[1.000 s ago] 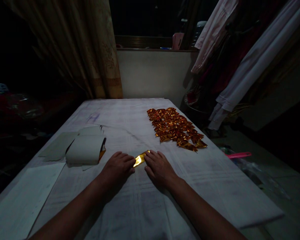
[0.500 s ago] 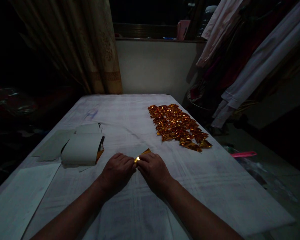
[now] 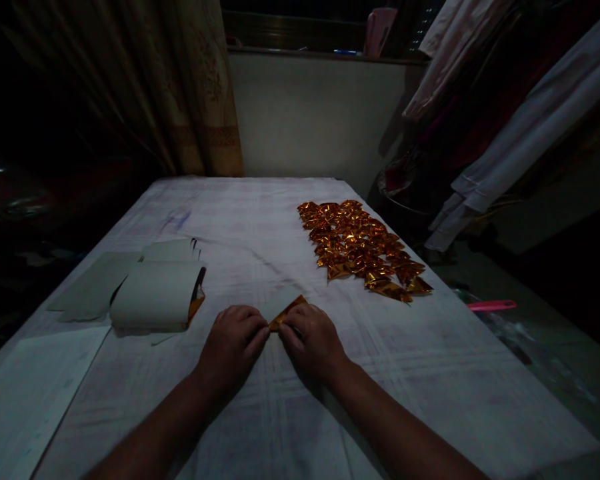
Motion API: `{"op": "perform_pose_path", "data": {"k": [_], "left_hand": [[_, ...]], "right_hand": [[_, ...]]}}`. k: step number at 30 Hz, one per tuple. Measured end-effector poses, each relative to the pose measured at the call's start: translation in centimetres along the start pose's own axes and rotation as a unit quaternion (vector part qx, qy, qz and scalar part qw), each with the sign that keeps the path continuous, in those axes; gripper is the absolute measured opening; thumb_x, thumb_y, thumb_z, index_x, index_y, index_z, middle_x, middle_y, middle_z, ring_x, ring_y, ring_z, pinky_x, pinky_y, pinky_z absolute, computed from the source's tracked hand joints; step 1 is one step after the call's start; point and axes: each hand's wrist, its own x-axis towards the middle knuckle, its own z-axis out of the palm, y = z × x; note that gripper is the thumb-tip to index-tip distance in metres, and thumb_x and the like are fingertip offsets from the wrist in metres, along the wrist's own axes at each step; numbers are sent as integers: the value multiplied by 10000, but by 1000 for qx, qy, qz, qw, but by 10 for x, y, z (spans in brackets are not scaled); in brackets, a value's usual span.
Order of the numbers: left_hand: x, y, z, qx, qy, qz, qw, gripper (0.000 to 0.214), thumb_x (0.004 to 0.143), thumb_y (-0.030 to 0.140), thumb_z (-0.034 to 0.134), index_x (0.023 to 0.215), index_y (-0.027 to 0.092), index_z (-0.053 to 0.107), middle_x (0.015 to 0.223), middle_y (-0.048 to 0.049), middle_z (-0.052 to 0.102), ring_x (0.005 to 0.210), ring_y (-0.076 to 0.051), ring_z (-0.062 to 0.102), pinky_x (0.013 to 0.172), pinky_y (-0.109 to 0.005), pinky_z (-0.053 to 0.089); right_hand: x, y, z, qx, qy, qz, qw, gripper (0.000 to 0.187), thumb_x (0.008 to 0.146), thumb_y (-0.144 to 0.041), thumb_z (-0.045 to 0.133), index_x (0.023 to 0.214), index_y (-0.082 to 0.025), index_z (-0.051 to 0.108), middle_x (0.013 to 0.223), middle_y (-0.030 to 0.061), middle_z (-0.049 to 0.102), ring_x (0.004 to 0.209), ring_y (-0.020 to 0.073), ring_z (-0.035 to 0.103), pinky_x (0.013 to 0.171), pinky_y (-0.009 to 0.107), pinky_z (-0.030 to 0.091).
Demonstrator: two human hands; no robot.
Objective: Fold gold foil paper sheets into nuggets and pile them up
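A small piece of gold foil paper (image 3: 289,313) lies slanted between my hands, low over the cloth-covered table (image 3: 245,220). My left hand (image 3: 234,340) pinches its near left corner with thumb and fingers. Curled over the right part of the foil, my right hand (image 3: 313,337) grips it; some of the foil is hidden under those fingers. Off to the right sits a cluster of folded gold foil pieces (image 3: 355,243), several rows deep. On the left, a curved stack of pale-backed sheets (image 3: 155,293) shows gold at its right edge.
Flat pale sheets (image 3: 93,287) lie beside the curved stack, and a large white paper (image 3: 43,380) covers the near left. Clothes (image 3: 525,127) hang at right. A pink-handled object (image 3: 493,305) is beyond the table's right edge. A curtain (image 3: 200,87) hangs behind.
The view has tilted down slightly. Both hands stay on the foil, which now shows a longer slanted strip and no bright glint at its left end.
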Motion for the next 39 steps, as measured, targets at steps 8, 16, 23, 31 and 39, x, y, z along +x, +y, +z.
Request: {"op": "perform_pose_path", "data": {"k": [8,16,23,31,39], "left_hand": [[4,7,5,14,3,-40,999,191,936,305,562,789,213,641,908,-52,676,920,-244,597,854,-427,457],[6,10,9,37,14,-52,998,209,961,297,551,770,215,577,905,-46,650,900,-242,573,843,-429,443],[8,13,9,56,1,-59,997,209,954,294,561,763,210,557,867,-50,617,884,-250,561,845,-430,439],[7,14,12,45,0,-79,996,134,925,250,574,801,216,536,900,-40,601,901,-244,532,843,-408,413],[9,13,9,20,-34,-103,994,121,930,250,567,821,219,525,940,-27,585,939,-236,516,880,-417,393]], "right_hand": [[5,-5,1,-21,-9,60,998,107,902,-187,627,799,-211,646,882,28,653,855,182,612,773,298,441],[4,-6,5,-12,11,72,997,101,889,-173,594,797,-212,588,898,42,645,865,196,605,788,310,441],[4,-7,8,-19,7,84,996,106,885,-161,591,796,-213,566,900,43,641,863,201,599,790,321,429],[2,-2,10,-5,4,72,997,95,881,-127,608,866,-216,577,950,39,641,906,212,589,798,337,412],[6,-6,8,-22,-15,83,996,123,903,-244,685,833,-216,589,915,32,621,882,217,581,771,345,402]]}}
